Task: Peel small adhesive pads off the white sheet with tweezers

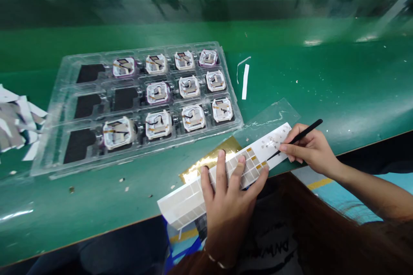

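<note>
My left hand (230, 187) lies with fingers spread on a long white sheet (182, 202) of grey rectangular pads, pressing it near the table's front edge. Some cells at the sheet's right part show gold. Black tweezers (305, 132) are held in my right hand (306, 148), their tips down at the sheet's right part, close to my left fingertips. Small grey pieces (271, 142) are scattered on the white area beside my right fingers. A shiny gold sheet (209, 161) lies partly beneath the white sheet.
A clear plastic tray (138, 148) holds several white watch-like housings (158, 124); several left compartments show black pads. Paper scraps (19, 122) pile at the far left. A white strip (245, 81) lies right of the tray, and a clear film (274, 114) behind the sheet.
</note>
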Action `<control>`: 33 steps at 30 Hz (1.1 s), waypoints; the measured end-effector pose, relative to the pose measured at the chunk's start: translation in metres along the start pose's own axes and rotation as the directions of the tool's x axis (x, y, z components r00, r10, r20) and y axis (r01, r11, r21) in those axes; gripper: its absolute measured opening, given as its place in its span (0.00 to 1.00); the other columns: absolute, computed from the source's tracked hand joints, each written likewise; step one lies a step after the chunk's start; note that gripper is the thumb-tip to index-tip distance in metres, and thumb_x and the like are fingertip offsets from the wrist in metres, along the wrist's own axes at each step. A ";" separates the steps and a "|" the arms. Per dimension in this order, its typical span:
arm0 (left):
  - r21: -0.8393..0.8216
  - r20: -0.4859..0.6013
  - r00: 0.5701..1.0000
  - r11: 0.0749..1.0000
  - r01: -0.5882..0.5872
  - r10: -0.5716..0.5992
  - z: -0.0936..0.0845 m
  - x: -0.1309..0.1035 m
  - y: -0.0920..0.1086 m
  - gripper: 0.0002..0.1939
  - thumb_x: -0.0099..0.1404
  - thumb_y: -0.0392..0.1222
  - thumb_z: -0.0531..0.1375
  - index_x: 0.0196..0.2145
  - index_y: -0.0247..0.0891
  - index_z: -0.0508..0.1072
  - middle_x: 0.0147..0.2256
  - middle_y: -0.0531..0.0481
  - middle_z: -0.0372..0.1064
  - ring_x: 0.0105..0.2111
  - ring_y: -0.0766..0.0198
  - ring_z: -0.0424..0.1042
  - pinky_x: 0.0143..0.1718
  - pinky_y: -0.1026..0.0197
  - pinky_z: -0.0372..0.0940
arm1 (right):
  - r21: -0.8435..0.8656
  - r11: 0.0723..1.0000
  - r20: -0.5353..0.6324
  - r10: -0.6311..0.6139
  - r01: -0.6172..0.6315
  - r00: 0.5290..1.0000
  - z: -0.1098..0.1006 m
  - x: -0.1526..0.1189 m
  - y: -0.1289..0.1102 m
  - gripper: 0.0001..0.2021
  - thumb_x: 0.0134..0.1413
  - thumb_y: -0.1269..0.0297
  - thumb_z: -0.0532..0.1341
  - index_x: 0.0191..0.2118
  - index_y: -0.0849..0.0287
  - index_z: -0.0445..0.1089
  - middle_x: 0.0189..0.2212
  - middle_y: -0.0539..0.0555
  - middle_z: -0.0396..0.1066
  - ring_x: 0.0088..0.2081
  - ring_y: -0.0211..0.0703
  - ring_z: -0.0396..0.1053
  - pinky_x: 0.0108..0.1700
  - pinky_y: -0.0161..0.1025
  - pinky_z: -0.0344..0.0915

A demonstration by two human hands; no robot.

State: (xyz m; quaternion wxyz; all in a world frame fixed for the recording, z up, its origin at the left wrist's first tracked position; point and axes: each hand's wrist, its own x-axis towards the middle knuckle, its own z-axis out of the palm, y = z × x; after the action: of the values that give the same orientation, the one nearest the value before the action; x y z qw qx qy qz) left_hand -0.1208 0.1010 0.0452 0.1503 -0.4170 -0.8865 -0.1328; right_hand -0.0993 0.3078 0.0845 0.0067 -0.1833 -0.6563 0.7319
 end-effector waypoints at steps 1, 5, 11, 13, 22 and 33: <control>-0.002 0.001 1.000 1.000 0.004 -0.004 0.000 0.000 0.000 0.23 0.58 0.44 0.63 0.51 0.58 0.66 0.51 0.44 0.62 0.60 0.36 0.50 0.54 0.30 0.51 | -0.001 1.000 0.003 0.001 -0.001 1.000 0.000 0.000 0.000 0.11 0.44 0.70 0.68 0.26 0.61 0.63 0.13 0.45 0.66 0.13 0.27 0.58 0.14 0.25 0.50; -0.008 0.013 1.000 1.000 0.016 -0.016 -0.001 0.000 0.000 0.23 0.58 0.44 0.63 0.51 0.59 0.65 0.51 0.44 0.63 0.61 0.37 0.49 0.54 0.30 0.50 | -0.015 1.000 0.008 0.008 -0.008 1.000 -0.001 -0.001 0.000 0.11 0.43 0.70 0.68 0.27 0.61 0.63 0.13 0.45 0.66 0.14 0.27 0.59 0.14 0.25 0.51; -0.016 0.009 1.000 1.000 0.017 -0.017 -0.001 -0.001 0.000 0.23 0.58 0.44 0.63 0.51 0.58 0.65 0.51 0.45 0.63 0.61 0.38 0.48 0.55 0.30 0.50 | -0.026 0.999 0.007 0.021 -0.020 1.000 -0.001 0.000 0.000 0.11 0.43 0.70 0.68 0.27 0.61 0.63 0.14 0.45 0.66 0.14 0.27 0.59 0.14 0.26 0.51; -0.009 0.005 1.000 1.000 0.008 -0.008 -0.001 -0.001 0.000 0.23 0.58 0.43 0.63 0.51 0.58 0.66 0.51 0.44 0.63 0.61 0.37 0.48 0.55 0.30 0.50 | -0.034 0.999 0.009 0.025 -0.025 1.000 -0.001 0.000 0.000 0.11 0.44 0.70 0.68 0.27 0.61 0.63 0.14 0.45 0.66 0.14 0.28 0.60 0.14 0.26 0.51; -0.019 0.028 0.999 1.000 0.023 -0.023 -0.003 0.000 0.001 0.22 0.58 0.43 0.63 0.50 0.58 0.67 0.51 0.44 0.64 0.61 0.37 0.49 0.55 0.30 0.50 | -0.060 0.998 0.007 0.034 -0.033 0.999 0.000 0.001 -0.002 0.11 0.44 0.69 0.68 0.26 0.60 0.63 0.14 0.45 0.65 0.14 0.28 0.59 0.14 0.28 0.50; -0.010 0.006 1.000 1.000 0.009 -0.009 -0.001 0.000 0.000 0.22 0.58 0.43 0.63 0.49 0.58 0.67 0.50 0.43 0.64 0.60 0.37 0.50 0.53 0.30 0.51 | -0.073 0.997 0.004 0.040 -0.040 0.999 -0.003 0.001 -0.002 0.12 0.45 0.64 0.68 0.26 0.59 0.62 0.13 0.45 0.64 0.14 0.29 0.59 0.14 0.29 0.50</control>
State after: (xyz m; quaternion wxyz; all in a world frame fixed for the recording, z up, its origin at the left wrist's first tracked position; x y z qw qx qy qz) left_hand -0.1210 0.1003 0.0466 0.1450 -0.4141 -0.8882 -0.1366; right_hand -0.0995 0.3108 0.0859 -0.0164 -0.1945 -0.6789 0.7079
